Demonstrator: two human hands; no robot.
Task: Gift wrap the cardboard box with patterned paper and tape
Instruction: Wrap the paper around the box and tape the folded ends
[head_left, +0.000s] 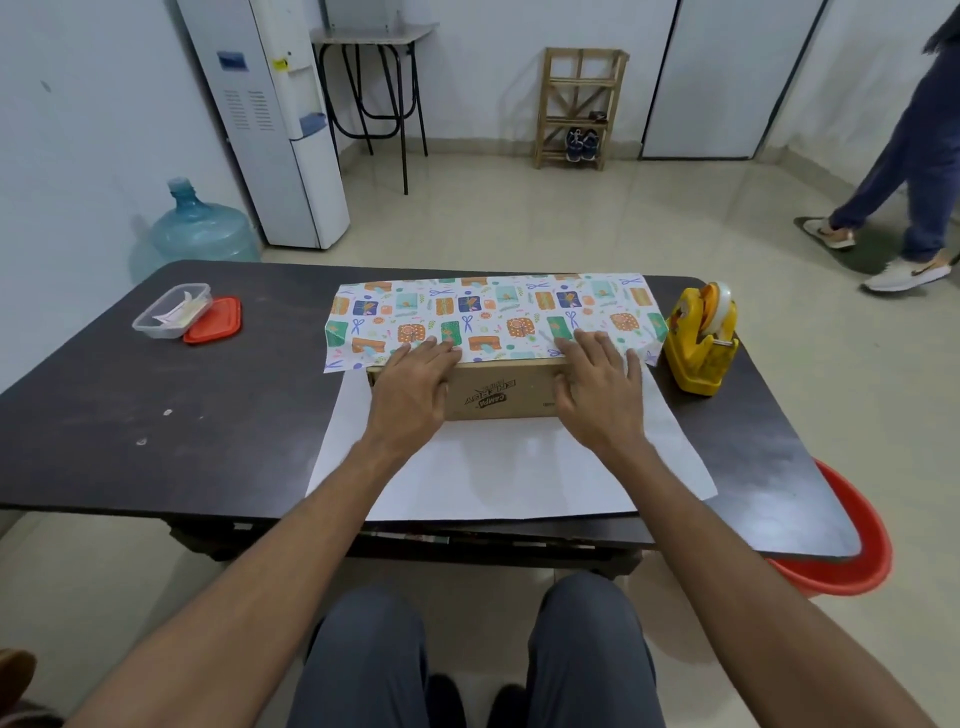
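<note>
Both the left hand (410, 382) and right hand (597, 387) are pressed, fingers straight, on patterned paper (493, 312) covering the crosswise cardboard box (501, 397).

Bare left hand (410, 384) and right hand (597, 389), bare forearms (322, 509), grey trousers (363, 665), dark shoes (444, 699)

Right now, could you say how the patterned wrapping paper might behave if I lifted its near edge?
Probably thin and floppy: the wrapping paper drapes over the cardboard box and sags past both ends. It may also slide easily, since the table looks glossy and the near part lies flat and loose.
</note>
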